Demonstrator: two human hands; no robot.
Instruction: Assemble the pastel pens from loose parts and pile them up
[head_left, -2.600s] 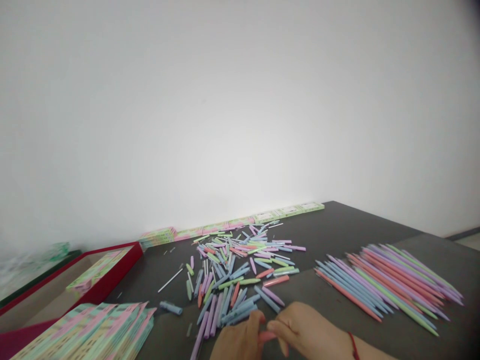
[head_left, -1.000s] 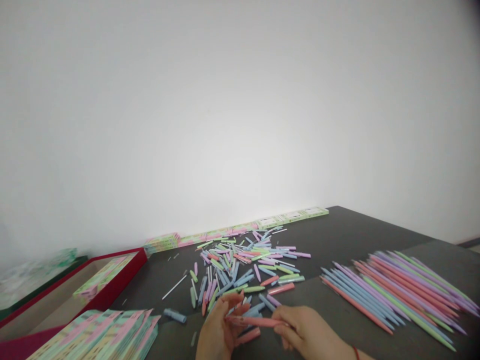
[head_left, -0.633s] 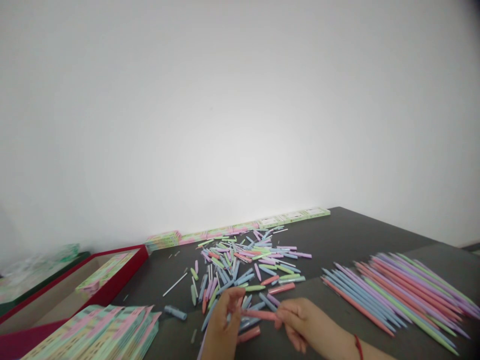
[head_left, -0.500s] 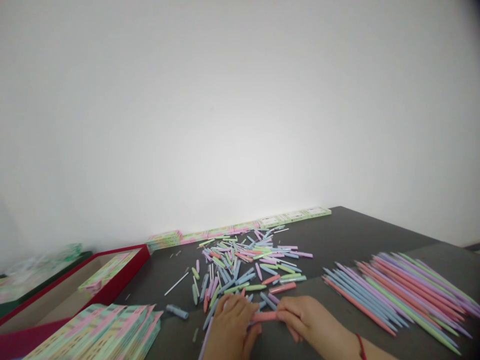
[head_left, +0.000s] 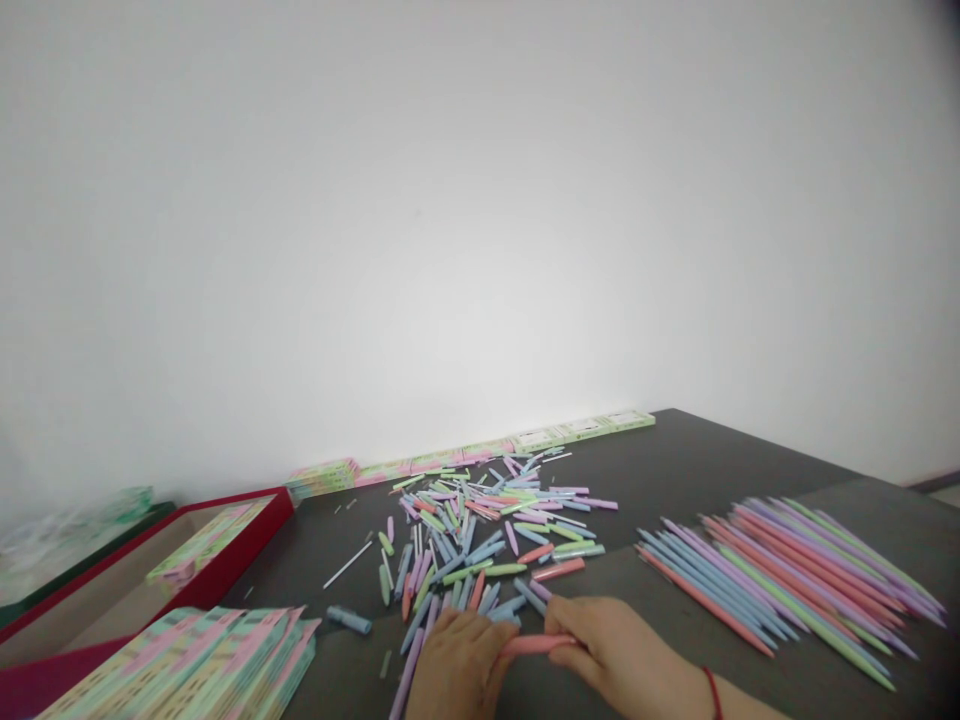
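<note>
Between my two hands is a coral-pink pen barrel, held nearly level just above the table. My left hand has its fingers closed round the left end, and they hide it. At the right end my right hand pinches the barrel between thumb and fingers. Just beyond the hands spreads a loose heap of pastel pen parts in blue, green, purple and coral, with thin white refills among them. A purple barrel lies alongside my left hand.
Assembled-looking pastel pens lie in a fanned row at right. Printed cardboard packs are stacked front left, near a red open box. Flat printed boxes line the wall. A blue cap-like piece lies alone.
The pink barrel and my right hand have shifted slightly, with my left fingers now closer round its end. The whole view has moved a little.
</note>
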